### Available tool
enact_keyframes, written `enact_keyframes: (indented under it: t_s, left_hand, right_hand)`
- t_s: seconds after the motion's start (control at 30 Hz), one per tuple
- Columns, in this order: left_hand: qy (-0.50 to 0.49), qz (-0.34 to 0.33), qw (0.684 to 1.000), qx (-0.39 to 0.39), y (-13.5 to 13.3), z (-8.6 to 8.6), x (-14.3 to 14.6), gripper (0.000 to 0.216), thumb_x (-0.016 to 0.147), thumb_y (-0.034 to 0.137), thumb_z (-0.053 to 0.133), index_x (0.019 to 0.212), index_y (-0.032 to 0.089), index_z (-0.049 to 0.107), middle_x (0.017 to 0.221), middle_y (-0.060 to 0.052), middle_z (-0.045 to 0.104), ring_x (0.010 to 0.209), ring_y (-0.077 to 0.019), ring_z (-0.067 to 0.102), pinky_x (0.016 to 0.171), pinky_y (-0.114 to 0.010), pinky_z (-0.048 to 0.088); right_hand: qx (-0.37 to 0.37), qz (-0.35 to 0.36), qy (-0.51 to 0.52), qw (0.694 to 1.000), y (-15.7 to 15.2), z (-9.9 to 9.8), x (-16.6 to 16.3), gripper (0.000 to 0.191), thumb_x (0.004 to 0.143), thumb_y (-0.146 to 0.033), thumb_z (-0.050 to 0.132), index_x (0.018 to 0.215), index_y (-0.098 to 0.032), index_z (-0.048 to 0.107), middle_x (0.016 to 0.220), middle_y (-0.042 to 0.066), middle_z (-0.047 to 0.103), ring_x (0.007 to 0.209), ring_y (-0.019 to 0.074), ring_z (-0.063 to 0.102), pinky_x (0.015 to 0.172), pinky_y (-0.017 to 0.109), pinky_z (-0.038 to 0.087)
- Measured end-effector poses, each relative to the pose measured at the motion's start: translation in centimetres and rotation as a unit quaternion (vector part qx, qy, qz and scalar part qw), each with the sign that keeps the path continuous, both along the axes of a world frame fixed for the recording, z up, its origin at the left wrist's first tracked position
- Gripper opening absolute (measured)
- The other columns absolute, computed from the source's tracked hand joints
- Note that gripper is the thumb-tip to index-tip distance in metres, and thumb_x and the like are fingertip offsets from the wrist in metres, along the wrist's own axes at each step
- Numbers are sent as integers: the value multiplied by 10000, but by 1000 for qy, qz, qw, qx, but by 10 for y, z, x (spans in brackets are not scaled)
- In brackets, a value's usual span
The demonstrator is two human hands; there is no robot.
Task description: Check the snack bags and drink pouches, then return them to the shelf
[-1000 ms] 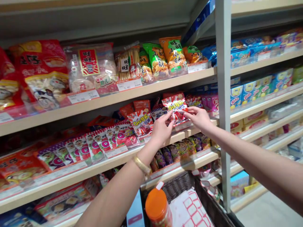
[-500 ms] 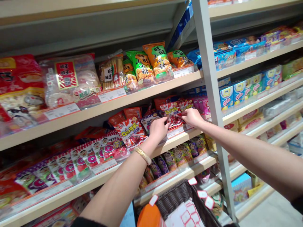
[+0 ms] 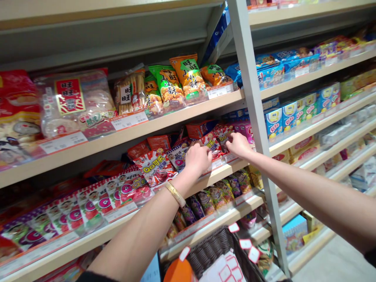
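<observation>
Sitting between the hands on the shelf (image 3: 219,173) is one red QQ cola candy packet (image 3: 212,144), with a second packet (image 3: 222,136) at the fingertips of the right hand (image 3: 238,145) and a third packet (image 3: 155,167) to the left of the left hand (image 3: 198,158). Both hands have bent fingers; whether either grips a packet, I cannot tell. One gold bangle (image 3: 175,194) shows behind the left hand. Above both hands stand four Xiaosu snack bags (image 3: 192,78); below them, one wicker basket (image 3: 221,238) and one orange lid (image 3: 179,271).
</observation>
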State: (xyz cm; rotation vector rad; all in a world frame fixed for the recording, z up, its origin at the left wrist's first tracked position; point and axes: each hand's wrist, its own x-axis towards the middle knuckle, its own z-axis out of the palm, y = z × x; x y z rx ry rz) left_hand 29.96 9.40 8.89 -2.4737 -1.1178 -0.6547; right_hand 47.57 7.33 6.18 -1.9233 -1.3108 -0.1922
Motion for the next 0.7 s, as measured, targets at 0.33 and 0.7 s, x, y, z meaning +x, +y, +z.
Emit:
enact_keyframes:
  t_s: [0.33,0.7]
  left_hand:
    - [4,-53,989,-136,16,8,65,370,861,162,480,1175,187,673,1189,-128,707,1101,-241,660,953,-314,485]
    - [-49,-31,964,-259,31,2,98,336,823,174,557,1126,106,683,1097,-198,734,974,-294,711,796,-318,524]
  right_hand:
    - [-63,-30,36,997,10,7,16,339,772,-191,655,1070,-42,714,1052,238,735,1034,315,699,831,282,508]
    - [-87,-9,75,993,14,11,21,297,764,-188,636,994,-36,747,977,233,747,895,318,732,699,288,530]
